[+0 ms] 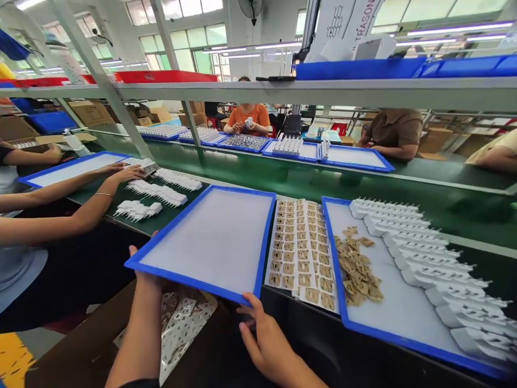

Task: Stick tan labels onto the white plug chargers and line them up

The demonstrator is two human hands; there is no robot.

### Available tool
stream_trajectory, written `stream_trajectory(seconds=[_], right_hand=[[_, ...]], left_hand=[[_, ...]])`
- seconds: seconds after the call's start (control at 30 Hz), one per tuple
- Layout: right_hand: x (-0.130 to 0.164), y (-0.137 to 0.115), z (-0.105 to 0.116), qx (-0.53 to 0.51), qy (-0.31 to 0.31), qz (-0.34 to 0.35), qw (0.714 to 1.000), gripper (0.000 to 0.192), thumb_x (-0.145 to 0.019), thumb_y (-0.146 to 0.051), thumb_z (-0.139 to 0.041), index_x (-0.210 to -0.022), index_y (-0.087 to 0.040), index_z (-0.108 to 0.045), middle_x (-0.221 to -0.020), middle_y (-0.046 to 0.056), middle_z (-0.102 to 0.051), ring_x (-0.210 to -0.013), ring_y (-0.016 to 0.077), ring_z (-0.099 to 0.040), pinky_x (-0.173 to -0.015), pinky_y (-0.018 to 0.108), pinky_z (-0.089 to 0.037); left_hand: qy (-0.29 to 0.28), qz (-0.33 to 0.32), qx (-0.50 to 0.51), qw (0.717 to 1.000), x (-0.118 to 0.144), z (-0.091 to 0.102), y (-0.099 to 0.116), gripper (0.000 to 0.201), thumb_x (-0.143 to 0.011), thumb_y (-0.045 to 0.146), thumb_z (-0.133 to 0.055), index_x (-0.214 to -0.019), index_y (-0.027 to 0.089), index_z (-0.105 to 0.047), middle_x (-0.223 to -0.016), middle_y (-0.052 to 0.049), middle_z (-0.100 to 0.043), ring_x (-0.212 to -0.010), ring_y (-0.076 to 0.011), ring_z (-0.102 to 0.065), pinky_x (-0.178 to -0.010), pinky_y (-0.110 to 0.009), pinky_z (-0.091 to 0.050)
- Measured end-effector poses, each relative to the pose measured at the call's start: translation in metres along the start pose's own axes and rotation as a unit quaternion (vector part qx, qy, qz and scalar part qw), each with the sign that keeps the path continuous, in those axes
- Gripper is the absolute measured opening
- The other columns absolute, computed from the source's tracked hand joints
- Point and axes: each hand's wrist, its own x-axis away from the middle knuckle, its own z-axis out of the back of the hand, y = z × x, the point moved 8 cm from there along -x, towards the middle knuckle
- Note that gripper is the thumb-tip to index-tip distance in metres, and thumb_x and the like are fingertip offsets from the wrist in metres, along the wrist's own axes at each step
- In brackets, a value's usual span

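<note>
A white tray with a blue rim [202, 245] lies in front of me, its near edge jutting past the green bench. My left hand [145, 269] grips the tray's left side, thumb showing at the edge and the other fingers mostly hidden beneath. At the near right corner, my right hand [269, 334] has its index fingertip on the blue rim; other fingers are tucked just under it and the thumb stands apart. Nothing lies on the tray's white surface. Right of it are sheets of tan die-cut stickers [302, 248]. Below is a cardboard box [81, 345] with used sticker sheets [188, 323].
Another blue-rimmed tray [398, 302] holds a pile of tan pieces [357, 264] and rows of white plastic parts [428, 258]. At left, a co-worker's hands [129, 172] touch white parts near more rows [157, 191]. A shelf rail [323, 96] crosses above the bench.
</note>
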Motion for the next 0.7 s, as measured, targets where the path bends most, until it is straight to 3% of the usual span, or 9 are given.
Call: stream_trajectory(seconds=[0.1,0.17,0.3,0.4,0.47,0.5,0.53,0.6,0.7], right_hand=[[0.004,0.012,-0.01,0.014,-0.036,0.003,0.999,0.06,-0.096,-0.024,-0.044,-0.152,-0.018,-0.025,-0.128,0.017,-0.068,-0.11,0.0252,-0.07,-0.097,0.043,-0.057],[0.006,0.02,-0.014,0.015,-0.046,0.002,0.999,0.061,-0.095,-0.024,-0.044,-0.152,-0.015,-0.025,-0.128,0.019,-0.067,-0.112,0.0259,-0.069,-0.098,0.043,-0.056],[0.01,0.027,-0.018,0.006,-0.065,-0.018,0.998,0.064,-0.093,-0.022,-0.045,-0.153,-0.011,-0.026,-0.128,0.02,-0.067,-0.113,0.0249,-0.069,-0.097,0.039,-0.057],[0.012,0.012,-0.004,-0.011,-0.108,0.006,0.994,0.064,-0.095,-0.021,-0.045,-0.156,-0.017,-0.027,-0.125,0.012,-0.071,-0.1,0.0197,-0.073,-0.093,0.033,-0.058],[0.009,0.001,0.024,-0.005,-0.104,0.035,0.994,0.052,-0.098,-0.023,-0.046,-0.15,-0.023,-0.042,-0.119,0.005,-0.075,-0.097,0.0168,-0.074,-0.091,0.03,-0.058],[0.005,-0.002,0.044,0.019,-0.07,0.043,0.996,0.044,-0.099,-0.024,-0.046,-0.142,-0.024,-0.051,-0.117,0.004,-0.075,-0.099,0.0167,-0.073,-0.091,0.03,-0.058],[0.0,-0.001,0.066,0.062,-0.024,0.045,0.997,0.039,-0.1,-0.024,-0.045,-0.137,-0.024,-0.057,-0.118,0.006,-0.074,-0.104,0.0182,-0.072,-0.093,0.033,-0.058],[-0.012,0.007,0.1,0.199,0.04,0.021,0.979,0.038,-0.099,-0.025,-0.05,-0.135,-0.018,-0.06,-0.128,0.013,-0.069,-0.118,0.0259,-0.065,-0.101,0.044,-0.054],[-0.03,0.031,0.115,0.384,0.005,-0.043,0.922,0.058,-0.088,-0.029,-0.069,-0.142,-0.017,-0.054,-0.153,0.02,-0.047,-0.139,0.0412,-0.045,-0.111,0.065,-0.038]], left_hand=[[0.023,-0.012,-0.063,0.998,-0.025,0.019,0.004,0.051,-0.102,0.055,-0.027,-0.131,0.023,-0.054,-0.119,0.0,-0.07,-0.125,-0.0245,-0.058,-0.102,-0.04,-0.053],[-0.018,0.021,-0.175,0.984,-0.043,0.02,0.008,0.038,-0.102,0.039,-0.04,-0.132,0.018,-0.054,-0.115,0.002,-0.07,-0.127,-0.0236,-0.057,-0.106,-0.038,-0.049],[-0.144,0.08,-0.365,0.916,-0.067,0.013,0.018,0.035,-0.102,0.025,-0.045,-0.135,0.014,-0.054,-0.114,0.004,-0.071,-0.131,-0.0256,-0.054,-0.109,-0.039,-0.044],[-0.135,0.003,-0.461,0.877,-0.068,0.0,0.042,0.035,-0.099,0.018,-0.052,-0.133,0.014,-0.057,-0.118,0.004,-0.071,-0.133,-0.0239,-0.053,-0.114,-0.04,-0.039],[-0.087,-0.092,-0.55,0.826,-0.047,-0.019,0.059,0.04,-0.094,0.022,-0.061,-0.133,0.016,-0.058,-0.122,0.001,-0.07,-0.132,-0.0276,-0.055,-0.115,-0.047,-0.039],[-0.097,-0.118,-0.596,0.788,-0.028,-0.035,0.057,0.044,-0.094,0.029,-0.062,-0.136,0.018,-0.057,-0.126,-0.001,-0.069,-0.13,-0.0312,-0.057,-0.113,-0.053,-0.041],[-0.14,-0.133,-0.634,0.749,-0.005,-0.055,0.048,0.048,-0.093,0.038,-0.062,-0.138,0.021,-0.056,-0.13,-0.001,-0.067,-0.126,-0.0328,-0.06,-0.11,-0.055,-0.044],[-0.286,-0.141,-0.666,0.674,0.055,-0.098,0.013,0.049,-0.095,0.048,-0.056,-0.14,0.029,-0.054,-0.143,0.0,-0.059,-0.127,-0.0294,-0.061,-0.112,-0.048,-0.046],[-0.484,-0.186,-0.664,0.54,0.15,-0.144,-0.049,0.057,-0.096,0.052,-0.055,-0.148,0.031,-0.044,-0.159,-0.003,-0.042,-0.145,-0.0269,-0.042,-0.121,-0.046,-0.036]])
